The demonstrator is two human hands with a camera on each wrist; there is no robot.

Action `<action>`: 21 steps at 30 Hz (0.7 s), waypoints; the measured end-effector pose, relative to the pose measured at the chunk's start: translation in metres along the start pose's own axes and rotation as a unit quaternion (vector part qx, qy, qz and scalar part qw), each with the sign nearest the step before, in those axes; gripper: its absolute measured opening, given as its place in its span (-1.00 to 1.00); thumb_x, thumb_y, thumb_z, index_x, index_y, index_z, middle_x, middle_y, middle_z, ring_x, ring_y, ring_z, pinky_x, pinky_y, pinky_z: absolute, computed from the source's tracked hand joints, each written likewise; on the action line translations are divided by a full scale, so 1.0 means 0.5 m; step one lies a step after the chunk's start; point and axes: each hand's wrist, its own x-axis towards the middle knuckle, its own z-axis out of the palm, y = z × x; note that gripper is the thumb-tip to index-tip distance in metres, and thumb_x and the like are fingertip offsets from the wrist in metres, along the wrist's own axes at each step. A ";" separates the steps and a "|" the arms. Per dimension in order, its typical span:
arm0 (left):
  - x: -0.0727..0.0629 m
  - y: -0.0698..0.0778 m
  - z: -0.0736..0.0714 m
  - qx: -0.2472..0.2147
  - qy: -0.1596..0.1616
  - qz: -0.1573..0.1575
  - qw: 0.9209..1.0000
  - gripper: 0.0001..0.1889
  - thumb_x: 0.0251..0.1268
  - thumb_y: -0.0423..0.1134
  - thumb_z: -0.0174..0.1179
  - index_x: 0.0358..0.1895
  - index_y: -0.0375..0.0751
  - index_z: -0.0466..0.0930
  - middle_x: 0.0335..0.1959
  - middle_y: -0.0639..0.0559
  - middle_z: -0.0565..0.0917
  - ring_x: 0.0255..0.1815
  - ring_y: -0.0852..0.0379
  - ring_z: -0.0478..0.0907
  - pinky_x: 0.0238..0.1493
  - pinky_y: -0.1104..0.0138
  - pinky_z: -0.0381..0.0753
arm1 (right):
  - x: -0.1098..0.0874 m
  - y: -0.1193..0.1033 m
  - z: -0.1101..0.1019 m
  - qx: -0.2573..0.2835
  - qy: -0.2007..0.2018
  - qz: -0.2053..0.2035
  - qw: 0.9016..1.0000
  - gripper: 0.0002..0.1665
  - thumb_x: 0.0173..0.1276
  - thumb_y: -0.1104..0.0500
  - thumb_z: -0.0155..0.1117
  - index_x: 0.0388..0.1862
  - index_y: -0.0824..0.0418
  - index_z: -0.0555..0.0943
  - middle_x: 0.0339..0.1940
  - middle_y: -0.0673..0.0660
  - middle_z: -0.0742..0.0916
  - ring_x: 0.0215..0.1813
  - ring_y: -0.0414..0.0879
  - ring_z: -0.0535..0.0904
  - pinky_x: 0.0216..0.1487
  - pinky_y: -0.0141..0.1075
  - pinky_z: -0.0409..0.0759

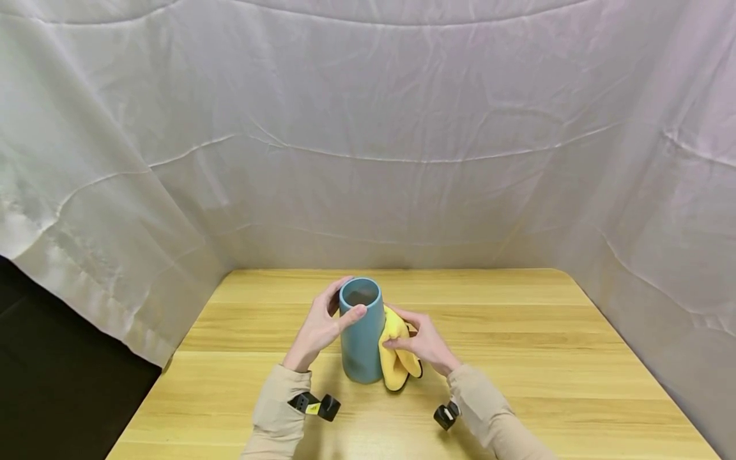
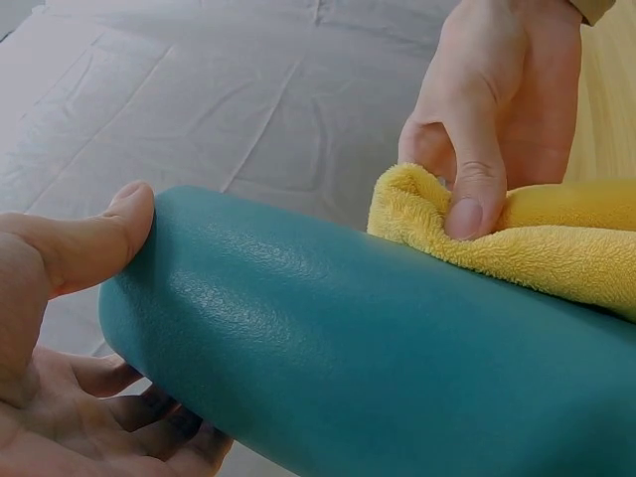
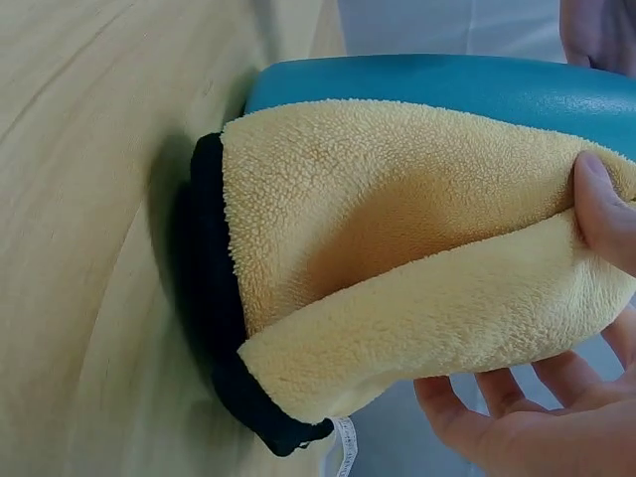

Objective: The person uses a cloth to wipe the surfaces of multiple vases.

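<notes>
A tall blue-green vase (image 1: 361,348) stands upright on the wooden table, its round mouth facing up. My left hand (image 1: 319,326) grips it near the rim, with the thumb on the near side and the fingers round the far left side. On the vase's right side my right hand (image 1: 424,338) pinches a yellow plush cloth (image 1: 393,354) with dark edging. In the left wrist view the bunched cloth (image 2: 556,253) lies against the vase wall (image 2: 328,328). The right wrist view shows the cloth (image 3: 397,229) hanging in folds from the thumb and fingers, its dark-edged end down by the tabletop.
The light wooden table (image 1: 546,358) spreads around the vase on all sides. Pale grey curtains (image 1: 402,140) hang behind it and at both sides. A dark area (image 1: 57,370) lies beyond the table at the left. A small white tag (image 3: 345,445) hangs by the cloth's edge.
</notes>
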 end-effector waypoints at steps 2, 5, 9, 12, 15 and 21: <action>0.000 0.001 0.000 0.000 0.001 -0.003 1.000 -0.31 0.30 -0.30 0.34 0.46 -0.32 0.30 0.33 -0.29 0.50 0.43 -0.20 0.42 0.58 -0.07 0.24 | 0.001 0.001 0.000 -0.002 0.001 -0.001 1.000 -0.13 0.13 0.26 0.54 0.46 0.03 0.47 0.41 0.14 0.59 0.26 0.03 0.58 0.12 -0.27 0.66; 0.000 0.001 -0.001 0.001 0.000 -0.005 1.000 -0.31 0.30 -0.31 0.34 0.46 -0.34 0.29 0.34 -0.29 0.50 0.43 -0.20 0.41 0.58 -0.07 0.23 | 0.001 -0.002 0.000 -0.005 0.001 0.001 1.000 -0.13 0.14 0.25 0.54 0.46 0.03 0.47 0.41 0.15 0.60 0.21 -0.05 0.61 0.11 -0.28 0.67; 0.001 0.000 -0.002 0.002 -0.004 -0.005 1.000 -0.30 0.31 -0.29 0.34 0.47 -0.35 0.28 0.33 -0.29 0.50 0.43 -0.20 0.42 0.58 -0.08 0.24 | 0.001 -0.016 0.000 0.009 0.005 0.001 1.000 -0.13 0.14 0.27 0.53 0.46 0.06 0.46 0.40 0.19 0.60 0.12 -0.14 0.64 0.07 -0.27 0.69; 0.002 0.000 -0.002 0.003 -0.004 -0.004 1.000 -0.31 0.30 -0.28 0.34 0.46 -0.31 0.30 0.33 -0.28 0.51 0.43 -0.19 0.42 0.57 -0.08 0.25 | 0.004 -0.030 -0.001 0.014 0.011 -0.012 1.000 -0.14 0.15 0.28 0.52 0.46 0.09 0.46 0.38 0.22 0.61 0.08 -0.16 0.66 0.04 -0.26 0.70; 0.002 0.000 -0.003 0.001 -0.004 -0.003 1.000 -0.32 0.31 -0.28 0.34 0.45 -0.30 0.31 0.33 -0.28 0.51 0.42 -0.20 0.42 0.57 -0.08 0.25 | 0.009 -0.050 -0.003 0.010 0.017 -0.026 0.999 -0.16 0.17 0.27 0.51 0.46 0.08 0.46 0.38 0.21 0.62 0.08 -0.17 0.65 0.04 -0.26 0.70; 0.002 0.000 -0.002 0.000 -0.006 -0.004 1.000 -0.33 0.31 -0.28 0.34 0.45 -0.29 0.32 0.32 -0.28 0.52 0.40 -0.19 0.44 0.56 -0.08 0.27 | 0.023 -0.094 -0.009 0.007 0.024 -0.057 0.998 -0.17 0.17 0.29 0.50 0.45 0.08 0.47 0.39 0.19 0.61 0.12 -0.17 0.63 0.07 -0.26 0.69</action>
